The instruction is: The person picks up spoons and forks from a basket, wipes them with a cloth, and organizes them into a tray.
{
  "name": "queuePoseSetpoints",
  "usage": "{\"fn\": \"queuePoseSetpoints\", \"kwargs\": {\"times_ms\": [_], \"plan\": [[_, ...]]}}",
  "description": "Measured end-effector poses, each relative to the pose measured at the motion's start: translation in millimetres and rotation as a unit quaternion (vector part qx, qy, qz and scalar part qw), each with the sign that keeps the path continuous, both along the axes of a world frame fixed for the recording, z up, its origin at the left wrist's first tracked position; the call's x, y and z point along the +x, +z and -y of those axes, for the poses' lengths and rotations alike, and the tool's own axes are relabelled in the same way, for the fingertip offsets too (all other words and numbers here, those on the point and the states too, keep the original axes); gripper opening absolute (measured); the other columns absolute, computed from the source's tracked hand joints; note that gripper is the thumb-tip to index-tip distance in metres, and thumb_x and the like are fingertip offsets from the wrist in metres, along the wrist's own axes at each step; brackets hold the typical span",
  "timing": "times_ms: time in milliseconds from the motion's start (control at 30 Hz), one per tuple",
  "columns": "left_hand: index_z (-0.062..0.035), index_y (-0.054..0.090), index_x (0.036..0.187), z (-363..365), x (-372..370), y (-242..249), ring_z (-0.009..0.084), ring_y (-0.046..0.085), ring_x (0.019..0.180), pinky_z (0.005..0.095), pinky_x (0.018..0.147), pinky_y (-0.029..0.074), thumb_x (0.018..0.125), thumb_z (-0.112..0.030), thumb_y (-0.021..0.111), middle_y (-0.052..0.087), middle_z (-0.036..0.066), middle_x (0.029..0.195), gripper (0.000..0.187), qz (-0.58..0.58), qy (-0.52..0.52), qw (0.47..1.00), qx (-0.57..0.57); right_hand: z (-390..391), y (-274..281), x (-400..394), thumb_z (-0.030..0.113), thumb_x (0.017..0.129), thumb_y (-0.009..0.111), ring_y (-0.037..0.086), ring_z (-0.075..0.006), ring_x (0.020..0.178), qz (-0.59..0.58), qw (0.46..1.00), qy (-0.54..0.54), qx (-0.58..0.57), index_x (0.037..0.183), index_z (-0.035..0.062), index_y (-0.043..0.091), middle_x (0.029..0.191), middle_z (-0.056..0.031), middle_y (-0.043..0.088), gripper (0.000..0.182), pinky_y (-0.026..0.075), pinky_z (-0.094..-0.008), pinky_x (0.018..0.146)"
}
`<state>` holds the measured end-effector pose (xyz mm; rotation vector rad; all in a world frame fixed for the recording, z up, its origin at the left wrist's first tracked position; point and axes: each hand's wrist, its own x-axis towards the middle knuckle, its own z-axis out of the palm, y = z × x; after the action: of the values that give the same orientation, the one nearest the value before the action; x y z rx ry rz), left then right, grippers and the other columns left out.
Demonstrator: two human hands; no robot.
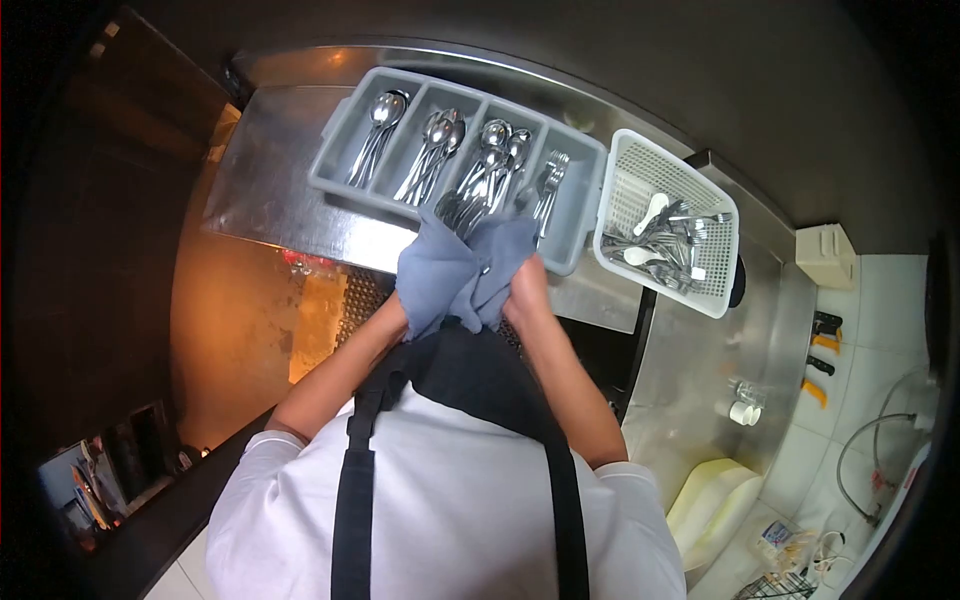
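Note:
A blue-grey cloth (pixel 440 275) is bunched between my two hands at the front edge of the grey divided tray (pixel 590 170). Cutlery heads poke out above the cloth, and whether they are in it or behind it is hard to tell. My left hand (pixel 402 308) is mostly under the cloth, its fingers hidden. On the other side, my right hand (pixel 525 292) is closed round the cloth's edge. Spoons (pixel 382 115) and more spoons (pixel 440 130) fill the left compartments, mixed cutlery (pixel 492 160) the third, and forks (pixel 552 185) the right one.
A white perforated basket (pixel 625 165) with jumbled cutlery and white spoons stands right of the tray. Farther right are small white cups (pixel 742 412), knives (pixel 820 366) on the tiled wall and a beige box (pixel 825 255). A pale yellow container (pixel 712 505) sits lower right.

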<state>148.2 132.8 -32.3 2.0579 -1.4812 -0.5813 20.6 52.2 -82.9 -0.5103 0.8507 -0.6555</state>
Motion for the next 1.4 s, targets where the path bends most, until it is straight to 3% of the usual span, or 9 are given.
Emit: {"fn": "queuePoseSetpoints", "kwargs": {"times_ms": [33, 133, 233, 367, 500, 700, 1000, 1200, 1400], "plan": [[-0.0007, 0.056, 0.076, 7, 4, 31, 0.0288, 0.065, 0.073, 0.0334, 0.083, 0.050, 0.079, -0.014, 0.067, 0.061, 0.013, 0.074, 0.017, 0.131, -0.132, 0.978, 0.095, 14, 6, -5, 0.033, 0.101, 0.053, 0.065, -0.0192, 0.095, -0.017, 1.000, 0.003, -0.010, 0.117, 0.0040, 0.059, 0.107, -0.0073, 0.065, 0.034, 0.054, -0.0346, 0.083], [0.0020, 0.060, 0.091, -4, 12, 3, 0.0269, 0.062, 0.078, 0.0333, 0.094, 0.043, 0.082, -0.028, 0.060, 0.061, 0.012, 0.077, 0.031, 0.030, -0.153, 0.987, 0.038, 51, -2, -16, 0.033, 0.099, 0.055, 0.066, -0.0196, 0.093, 0.025, 0.998, 0.034, -0.046, 0.114, 0.0034, 0.061, 0.105, -0.0081, 0.066, 0.034, 0.055, -0.0332, 0.081], [0.0049, 0.067, 0.083, -4, 6, -79, 0.0336, 0.062, 0.076, 0.0375, 0.093, 0.041, 0.061, -0.060, 0.075, 0.067, 0.017, 0.079, 0.069, -0.385, -0.013, 0.912, -0.143, 38, 20, -12, 0.027, 0.096, 0.061, 0.065, -0.0161, 0.089, -0.007, 0.997, 0.053, -0.059, 0.111, 0.0029, 0.064, 0.100, -0.0053, 0.068, 0.029, 0.054, -0.0324, 0.076], [0.0107, 0.059, 0.104, 0, 5, -54, 0.0310, 0.062, 0.076, 0.0390, 0.088, 0.046, 0.067, -0.050, 0.077, 0.066, 0.019, 0.084, 0.073, -0.393, -0.083, 0.896, -0.190, 14, 21, 8, 0.008, 0.084, 0.068, 0.063, -0.0139, 0.084, -0.104, 0.947, 0.119, -0.281, 0.100, 0.0009, 0.067, 0.094, -0.0046, 0.069, 0.018, 0.051, -0.0308, 0.075], [0.0154, 0.036, 0.121, 3, 6, -31, 0.0355, 0.065, 0.079, 0.0439, 0.078, 0.051, 0.080, -0.026, 0.071, 0.065, 0.026, 0.091, 0.068, -0.404, 0.121, 0.905, -0.055, 17, 25, 19, 0.007, 0.080, 0.066, 0.065, -0.0172, 0.082, -0.208, 0.886, 0.070, -0.407, 0.088, -0.0020, 0.067, 0.083, -0.0082, 0.069, 0.012, 0.050, -0.0326, 0.075], [0.0078, 0.038, 0.104, 11, 4, 22, 0.0481, 0.063, 0.081, 0.0506, 0.068, 0.052, 0.082, -0.009, 0.057, 0.063, 0.030, 0.085, 0.033, -0.065, 0.170, 0.982, 0.042, 20, 25, 17, 0.003, 0.079, 0.063, 0.067, -0.0210, 0.085, -0.201, 0.874, 0.022, -0.442, 0.093, -0.0028, 0.066, 0.088, -0.0103, 0.071, 0.015, 0.051, -0.0331, 0.078], [0.0011, 0.041, 0.104, 2, 3, 24, 0.0476, 0.063, 0.074, 0.0560, 0.067, 0.050, 0.084, -0.011, 0.058, 0.063, 0.027, 0.080, 0.029, 0.049, 0.164, 0.982, -0.076, 2, 39, 16, -0.005, 0.081, 0.052, 0.065, -0.0196, 0.092, -0.224, 0.855, 0.021, -0.467, 0.103, -0.0047, 0.063, 0.097, -0.0107, 0.070, 0.025, 0.050, -0.0324, 0.083], [0.0030, 0.040, 0.108, 2, 4, 17, 0.0490, 0.062, 0.076, 0.0551, 0.067, 0.050, 0.085, -0.010, 0.057, 0.063, 0.028, 0.083, 0.031, 0.039, 0.197, 0.977, -0.074, 4, 15, 33, -0.004, 0.083, 0.057, 0.066, -0.0227, 0.093, -0.066, 0.940, -0.058, -0.330, 0.103, -0.0038, 0.062, 0.097, -0.0132, 0.070, 0.020, 0.050, -0.0344, 0.086], [0.0043, 0.038, 0.110, -4, 3, 33, 0.0487, 0.061, 0.081, 0.0521, 0.068, 0.050, 0.083, -0.006, 0.058, 0.061, 0.030, 0.085, 0.035, 0.002, 0.184, 0.980, -0.071, 28, 10, 36, 0.004, 0.093, 0.056, 0.063, -0.0210, 0.101, -0.213, 0.821, -0.032, -0.529, 0.112, -0.0012, 0.058, 0.108, -0.0092, 0.066, 0.020, 0.050, -0.0320, 0.089]]}}
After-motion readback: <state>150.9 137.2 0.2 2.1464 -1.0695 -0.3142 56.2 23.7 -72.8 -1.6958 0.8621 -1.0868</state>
